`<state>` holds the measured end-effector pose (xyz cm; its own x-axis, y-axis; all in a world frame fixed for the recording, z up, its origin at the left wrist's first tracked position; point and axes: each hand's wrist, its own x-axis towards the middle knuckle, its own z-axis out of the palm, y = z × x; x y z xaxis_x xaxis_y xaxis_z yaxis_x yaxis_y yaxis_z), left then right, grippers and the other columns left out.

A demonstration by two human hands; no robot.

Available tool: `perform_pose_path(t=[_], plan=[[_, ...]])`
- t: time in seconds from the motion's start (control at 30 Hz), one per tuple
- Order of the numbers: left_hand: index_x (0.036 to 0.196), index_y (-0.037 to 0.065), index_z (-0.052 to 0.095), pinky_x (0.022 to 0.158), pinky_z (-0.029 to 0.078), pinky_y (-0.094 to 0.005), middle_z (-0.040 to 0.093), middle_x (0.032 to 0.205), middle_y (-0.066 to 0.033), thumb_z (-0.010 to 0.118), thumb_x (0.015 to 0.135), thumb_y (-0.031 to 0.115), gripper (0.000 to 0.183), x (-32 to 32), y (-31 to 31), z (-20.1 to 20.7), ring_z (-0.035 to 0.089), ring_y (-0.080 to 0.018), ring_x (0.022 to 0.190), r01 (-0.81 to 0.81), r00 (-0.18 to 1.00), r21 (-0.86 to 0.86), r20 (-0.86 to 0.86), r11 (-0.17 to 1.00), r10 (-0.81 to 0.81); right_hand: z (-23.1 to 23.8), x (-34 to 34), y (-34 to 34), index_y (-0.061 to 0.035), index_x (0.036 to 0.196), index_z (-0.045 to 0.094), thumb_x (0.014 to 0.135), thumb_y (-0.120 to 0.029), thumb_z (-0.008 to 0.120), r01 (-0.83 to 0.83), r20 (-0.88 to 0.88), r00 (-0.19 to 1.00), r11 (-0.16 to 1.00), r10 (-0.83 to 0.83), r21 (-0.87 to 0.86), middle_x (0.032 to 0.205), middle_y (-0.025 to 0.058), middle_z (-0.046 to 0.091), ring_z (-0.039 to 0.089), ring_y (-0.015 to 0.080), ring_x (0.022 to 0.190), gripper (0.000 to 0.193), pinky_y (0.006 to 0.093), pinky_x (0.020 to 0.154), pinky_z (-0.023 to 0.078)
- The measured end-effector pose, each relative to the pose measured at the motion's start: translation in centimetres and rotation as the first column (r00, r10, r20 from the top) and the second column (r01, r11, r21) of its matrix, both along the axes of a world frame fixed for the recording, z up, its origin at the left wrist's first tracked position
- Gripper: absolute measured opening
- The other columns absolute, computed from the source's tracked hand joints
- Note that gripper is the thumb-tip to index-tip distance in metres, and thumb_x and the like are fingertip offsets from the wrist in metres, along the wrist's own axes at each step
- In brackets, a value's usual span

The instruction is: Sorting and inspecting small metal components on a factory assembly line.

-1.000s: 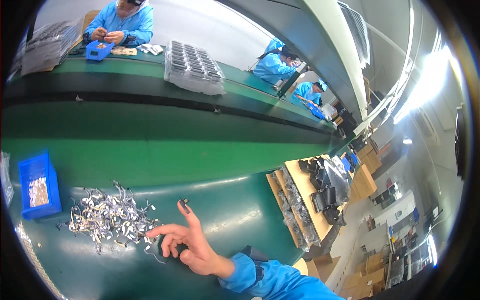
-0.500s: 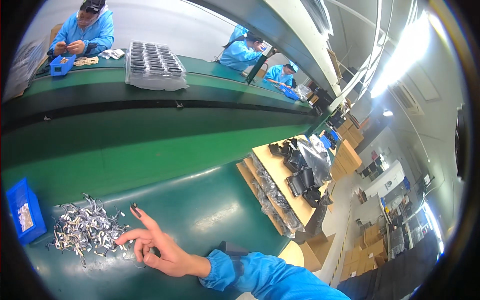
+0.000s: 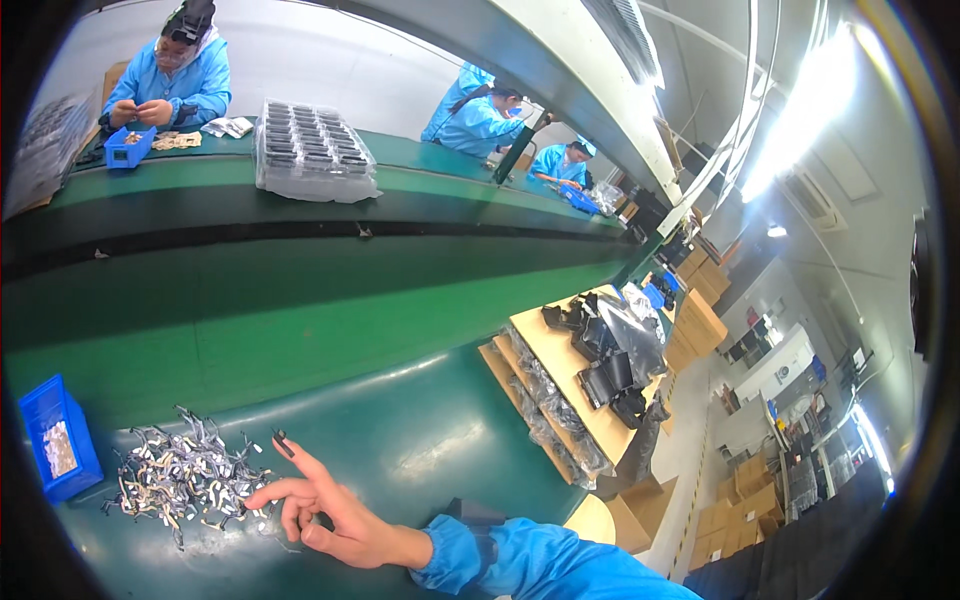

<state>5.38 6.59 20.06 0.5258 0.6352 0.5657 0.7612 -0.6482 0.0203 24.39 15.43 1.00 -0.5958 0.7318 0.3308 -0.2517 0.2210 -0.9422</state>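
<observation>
My right hand (image 3: 343, 515) reaches in from the lower right over the green bench, its blue sleeve (image 3: 520, 560) behind it. One finger is stretched up and away, with a small dark piece (image 3: 283, 443) at its tip; I cannot tell whether this is a part or a covering. Another finger points left at the near edge of a pile of small black-and-white wired parts (image 3: 190, 475), its tip at or just above them. The remaining fingers are bent, and no held part shows between them. My left hand is out of view.
Left of the pile stands a blue bin (image 3: 85, 470) with small pale pieces inside. A raised green ledge (image 3: 200, 225) carries stacked clear trays (image 3: 310, 185) of dark parts. To the right, a wooden board (image 3: 545, 335) holds black parts. Co-workers in blue sit across the line.
The whole view has shifted, so the bench and ledge sit slightly lower in the picture. My right hand keeps nearly the same pose beside the pile.
</observation>
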Motion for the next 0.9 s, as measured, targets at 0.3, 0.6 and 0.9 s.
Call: perform_pose_path(t=[0.3, 0.6, 0.9], plan=[[0.098, 0.012, 0.062, 0.080, 0.045, -0.0428, 0.061, 0.087, -0.0040, 0.066, 0.086, 0.038, 0.030, -0.04, -0.02, -0.01, 0.058, -0.0217, 0.082, 0.001, 1.000, 0.012, -0.005, 1.000, -0.001, 0.09, 0.03, 0.04, -0.0100, 0.162, -0.006, 0.099, -0.060, 0.051, 0.002, 0.062, 0.998, 1.000, 0.000, -0.029, 0.137, 0.0204, 0.056, 0.060, 0.0142, 0.077, 0.099, 0.0244, 0.066, 0.050], [0.098, 0.012, 0.061, 0.080, 0.044, -0.0436, 0.060, 0.086, -0.0037, 0.066, 0.087, 0.040, 0.030, -0.28, -0.19, -0.01, 0.057, -0.0215, 0.082, -0.004, 1.000, 0.024, -0.020, 1.000, 0.005, 0.22, 0.06, -0.02, -0.0089, 0.161, -0.007, 0.102, -0.056, 0.050, -0.012, 0.070, 0.997, 1.000, 0.013, -0.016, 0.137, 0.0208, 0.056, 0.060, 0.0151, 0.078, 0.096, 0.0247, 0.068, 0.050], [0.097, 0.012, 0.060, 0.080, 0.043, -0.0443, 0.059, 0.086, -0.0034, 0.066, 0.087, 0.042, 0.032, -0.30, 0.20, -0.07, 0.057, -0.0213, 0.083, -0.005, 1.000, 0.035, -0.028, 0.999, 0.006, -0.03, 0.08, -0.01, -0.0103, 0.163, -0.001, 0.101, -0.019, 0.055, -0.004, -0.010, 1.000, 1.000, 0.004, -0.002, 0.135, 0.0154, 0.059, 0.056, 0.0094, 0.074, 0.084, 0.0233, 0.068, 0.048]])
